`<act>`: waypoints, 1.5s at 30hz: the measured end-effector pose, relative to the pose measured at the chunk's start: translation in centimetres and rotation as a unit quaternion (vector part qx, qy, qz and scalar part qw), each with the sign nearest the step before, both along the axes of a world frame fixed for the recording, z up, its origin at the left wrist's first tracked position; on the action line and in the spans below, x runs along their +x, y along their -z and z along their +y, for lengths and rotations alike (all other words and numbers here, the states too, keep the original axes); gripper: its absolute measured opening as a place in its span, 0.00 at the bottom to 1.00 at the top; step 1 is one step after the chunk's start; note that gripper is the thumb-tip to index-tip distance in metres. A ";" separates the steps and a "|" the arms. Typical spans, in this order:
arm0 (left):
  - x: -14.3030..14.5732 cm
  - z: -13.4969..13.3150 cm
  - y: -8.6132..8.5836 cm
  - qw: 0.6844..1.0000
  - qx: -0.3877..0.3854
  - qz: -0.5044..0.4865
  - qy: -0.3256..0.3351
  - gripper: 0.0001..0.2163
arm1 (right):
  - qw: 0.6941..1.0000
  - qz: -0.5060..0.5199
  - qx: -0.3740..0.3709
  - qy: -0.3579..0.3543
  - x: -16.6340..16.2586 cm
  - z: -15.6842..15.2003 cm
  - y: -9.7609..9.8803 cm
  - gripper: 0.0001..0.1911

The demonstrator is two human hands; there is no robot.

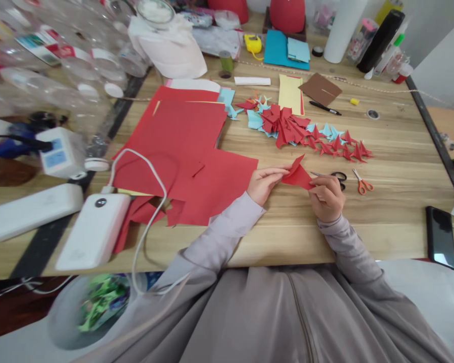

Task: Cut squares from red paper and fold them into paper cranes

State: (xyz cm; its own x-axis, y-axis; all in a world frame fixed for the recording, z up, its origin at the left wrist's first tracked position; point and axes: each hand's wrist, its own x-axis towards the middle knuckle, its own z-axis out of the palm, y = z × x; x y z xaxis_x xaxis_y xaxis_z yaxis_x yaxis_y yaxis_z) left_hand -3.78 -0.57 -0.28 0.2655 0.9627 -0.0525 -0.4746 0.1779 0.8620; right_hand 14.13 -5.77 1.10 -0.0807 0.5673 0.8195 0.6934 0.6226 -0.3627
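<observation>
A small folded piece of red paper (pixel 298 175) is held up between my two hands, just above the wooden table. My left hand (pixel 264 182) pinches its left side, fingers stretched along the paper's edge. At its lower right corner, my right hand (pixel 327 197) grips it between thumb and fingertips. Black-handled scissors (pixel 340 177) lie partly hidden behind my right hand, with orange-handled scissors (pixel 363 182) beside them. Beyond my hands sits a pile of folded red paper pieces (pixel 283 125), with pointed red paper shapes (pixel 340 143) and light blue ones trailing to the right.
Large red paper sheets (pixel 189 146) cover the table's left middle. A white power bank (pixel 94 229) with a looping cable (pixel 151 171) stands near the front edge. Plastic bottles (pixel 71 60) crowd the far left. A phone (pixel 440 237) lies at the right edge; a bin (pixel 75 312) is below.
</observation>
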 end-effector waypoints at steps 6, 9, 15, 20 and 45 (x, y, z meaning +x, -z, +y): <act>0.0 -0.4 0.0 0.993 0.104 0.045 0.008 0.11 | 0.999 0.050 -0.009 -0.002 0.0 0.0 -0.4 0.08; 0.1 -0.6 -0.3 0.984 0.149 0.094 -0.016 0.07 | 0.998 0.060 -0.028 0.006 0.2 0.0 -0.4 0.08; -0.1 -0.3 0.0 0.955 0.229 0.182 -0.051 0.04 | 0.991 0.108 -0.072 -0.018 0.5 0.1 0.1 0.06; -0.5 0.0 0.4 0.923 0.296 0.237 -0.057 0.05 | 0.985 0.128 -0.116 -0.015 0.6 0.3 0.3 0.05; -0.4 -1.3 0.2 0.830 0.443 0.338 -0.010 0.07 | 0.994 0.000 -0.083 -0.071 -0.1 0.1 0.6 0.07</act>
